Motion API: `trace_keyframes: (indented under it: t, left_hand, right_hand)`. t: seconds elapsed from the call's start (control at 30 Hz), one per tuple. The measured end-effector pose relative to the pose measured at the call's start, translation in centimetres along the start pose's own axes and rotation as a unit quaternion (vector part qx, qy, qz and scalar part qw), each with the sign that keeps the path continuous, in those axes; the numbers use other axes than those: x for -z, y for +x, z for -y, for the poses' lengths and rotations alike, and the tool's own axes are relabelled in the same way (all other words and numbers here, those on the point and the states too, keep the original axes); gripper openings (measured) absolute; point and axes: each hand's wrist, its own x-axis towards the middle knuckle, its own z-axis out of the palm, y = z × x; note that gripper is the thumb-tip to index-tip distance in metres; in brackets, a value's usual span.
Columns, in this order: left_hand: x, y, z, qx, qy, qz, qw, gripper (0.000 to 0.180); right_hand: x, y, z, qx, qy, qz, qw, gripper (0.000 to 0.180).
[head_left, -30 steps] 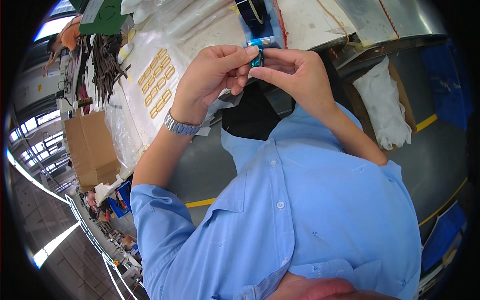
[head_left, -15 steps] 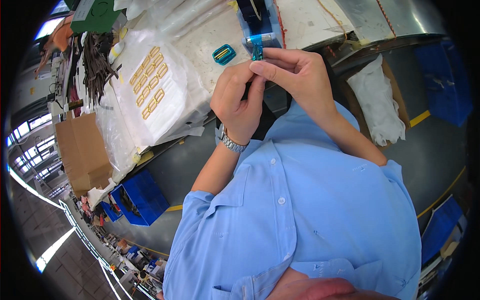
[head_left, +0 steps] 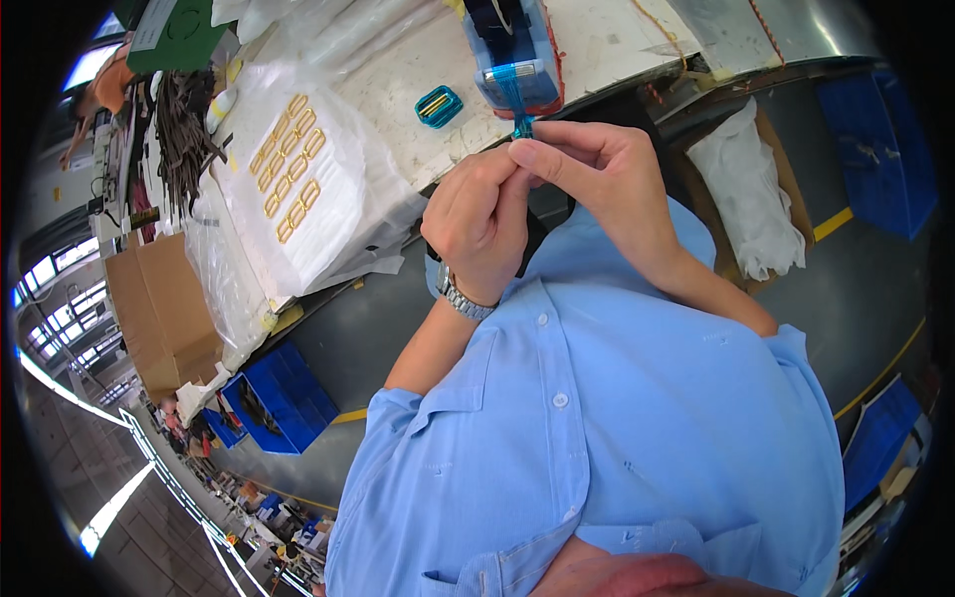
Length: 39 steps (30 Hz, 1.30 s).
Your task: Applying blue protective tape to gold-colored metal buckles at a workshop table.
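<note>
Blue woven shirt, nearest; steel link watch [head_left: 465,298] on left wrist. Right hand [head_left: 617,184] pinching end of glossy translucent teal film strip [head_left: 511,90]; left hand [head_left: 482,219] bunched, fingertips against the right's, can't tell what they grip. Strip runs taut to smooth blue-grey plastic dispenser [head_left: 549,65] at counter [head_left: 602,40] edge. Just left, rounded-oblong teal-wrapped piece [head_left: 439,106], metallic gold bar inside. Farther left, rows of shiny gold oblong rings [head_left: 286,187] on wrinkled white sheet [head_left: 343,199]. Far left, green box [head_left: 184,35].
</note>
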Motion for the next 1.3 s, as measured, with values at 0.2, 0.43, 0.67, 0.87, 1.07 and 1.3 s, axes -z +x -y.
trace_keyframes:
  t: [0.2,0.43,0.67,0.87,1.07,1.3]
  left_hand:
    - [0.1,0.1,-0.1,0.011,-0.01,0.006,1.0,0.009]
    - [-0.1,0.9,1.0,0.146,-0.145,0.001,0.979,0.006]
    - [0.6,3.0,0.3,0.221,-0.219,0.065,0.948,0.009]
    - [1.0,3.2,-0.4,0.219,-0.223,0.048,0.949,0.008]
    - [1.6,3.5,-0.6,0.267,-0.251,0.085,0.926,0.012]
    - [1.9,5.0,0.9,0.337,-0.278,0.147,0.887,0.016]
  right_hand:
    - [0.0,0.1,0.4,0.02,0.009,-0.002,1.0,0.032]
    - [1.5,2.7,-1.1,0.031,0.059,0.036,0.997,0.033]
    - [1.9,2.6,-1.4,0.104,-0.034,0.063,0.992,0.039]
    - [2.6,3.6,-0.6,0.106,-0.053,0.108,0.987,0.04]
    - [1.7,1.8,-1.7,0.072,0.024,0.059,0.995,0.036]
    - [1.3,2.4,-1.3,0.076,-0.024,0.044,0.996,0.031]
